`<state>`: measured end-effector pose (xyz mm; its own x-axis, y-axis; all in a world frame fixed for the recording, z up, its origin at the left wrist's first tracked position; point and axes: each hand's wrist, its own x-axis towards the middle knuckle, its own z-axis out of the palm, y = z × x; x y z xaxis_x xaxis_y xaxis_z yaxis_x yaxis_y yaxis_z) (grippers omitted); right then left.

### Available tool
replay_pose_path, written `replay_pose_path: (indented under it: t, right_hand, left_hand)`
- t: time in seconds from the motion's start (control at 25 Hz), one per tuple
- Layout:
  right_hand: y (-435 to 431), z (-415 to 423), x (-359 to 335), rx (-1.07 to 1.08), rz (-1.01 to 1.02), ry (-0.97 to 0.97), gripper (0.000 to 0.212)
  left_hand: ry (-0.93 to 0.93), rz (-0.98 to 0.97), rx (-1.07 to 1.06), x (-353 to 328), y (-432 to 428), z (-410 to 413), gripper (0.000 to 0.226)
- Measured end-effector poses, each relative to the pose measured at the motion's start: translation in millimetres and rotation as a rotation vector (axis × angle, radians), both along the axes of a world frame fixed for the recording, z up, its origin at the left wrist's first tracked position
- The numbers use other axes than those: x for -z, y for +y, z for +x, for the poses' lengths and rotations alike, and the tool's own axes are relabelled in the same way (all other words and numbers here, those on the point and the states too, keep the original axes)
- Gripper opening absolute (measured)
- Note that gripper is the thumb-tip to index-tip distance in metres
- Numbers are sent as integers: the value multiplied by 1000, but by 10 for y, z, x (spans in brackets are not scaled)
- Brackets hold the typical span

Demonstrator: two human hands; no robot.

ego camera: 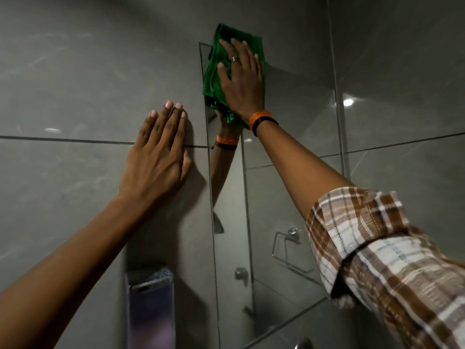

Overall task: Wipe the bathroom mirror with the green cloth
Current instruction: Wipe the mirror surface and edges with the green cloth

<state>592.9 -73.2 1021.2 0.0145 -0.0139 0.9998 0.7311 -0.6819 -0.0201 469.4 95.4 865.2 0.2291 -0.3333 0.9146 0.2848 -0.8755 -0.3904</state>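
Observation:
The frameless mirror (289,137) hangs on the grey tiled wall, right of centre. A folded green cloth (214,71) lies against its top left corner, partly over the upper edge. My right hand (241,76) presses flat on the cloth with fingers spread; it wears a ring and an orange and black wristband. Its reflection shows just below in the glass. My left hand (158,157) rests flat on the wall tile left of the mirror's edge, fingers together, holding nothing.
Large grey wall tiles (75,84) surround the mirror. A shiny metal dispenser or shelf (151,306) is fixed to the wall low down, under my left arm. The mirror reflects a chrome towel ring (286,248) and tap fittings (241,274).

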Motion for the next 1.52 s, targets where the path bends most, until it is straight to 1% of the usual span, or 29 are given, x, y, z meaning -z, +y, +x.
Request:
replay_pose_path:
  t: [0.16,0.32,0.6,0.88,0.96,1.04,1.12,1.28,1.4,1.52]
  right_hand:
    - [-212,188,8,-4,36,19,52]
    - [-575,511,186,4,91,44,52]
    - [-1179,1028,283,-39,234,172,51]
    - [-1745,1439,174,-39,301,311,51]
    - [-1910,1553,195,-47,328,370,51]
    - [-2039,1645,280,-12,320,387,51]
    - [-2127,1716,391,19,307,380,52]
    - [-2187,1759,740,-42,367,396,53]
    - [-2179,1690,1259,-61,392,408,54]
    - [-2122,1593,1954,-56,407,421,51]
  left_hand:
    - [-15,1,18,-1,10,0,72]
    - [-18,-12,36,3,-6,-3,72]
    - [-36,7,69,-1,-3,10,73]
    - [-40,38,29,3,28,53,73]
    - [-53,39,28,9,34,69,72]
    - [-55,48,31,17,34,75,72]
    - [-58,64,34,17,34,85,72]
    - [-68,70,44,31,38,87,72]
    - [-77,72,76,50,10,81,71]
    - [-69,66,85,31,16,89,71]
